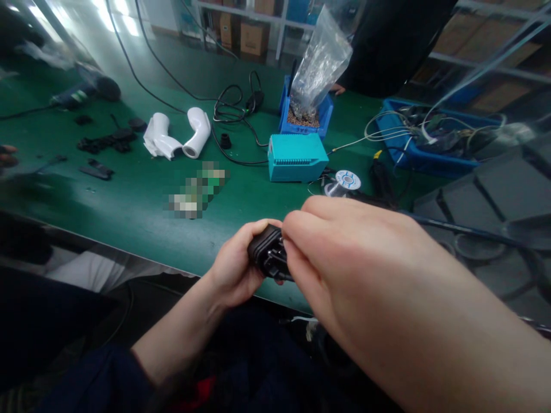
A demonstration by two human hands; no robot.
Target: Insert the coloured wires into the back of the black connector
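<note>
My left hand (236, 264) wraps around a black plastic housing (269, 252) with a ribbed rim and an open inside, held at the near edge of the bench. Over its right side, my right hand (340, 246) has its thumb and fingers pinched together at the opening. Whatever the pinch holds, if anything, is hidden behind the fingers. Beyond the hands lie a teal box (298, 159) with a vented edge and a spool of solder wire (346, 180).
White curved plastic shells (161, 136) and black parts (107, 140) lie to the left. A blue bin (284, 115) holds small screws and a clear bag (321, 57). Cables run to a blue tray (430, 155) at right, beside grey bins (486, 212). Another person's fingers (6, 155) show far left.
</note>
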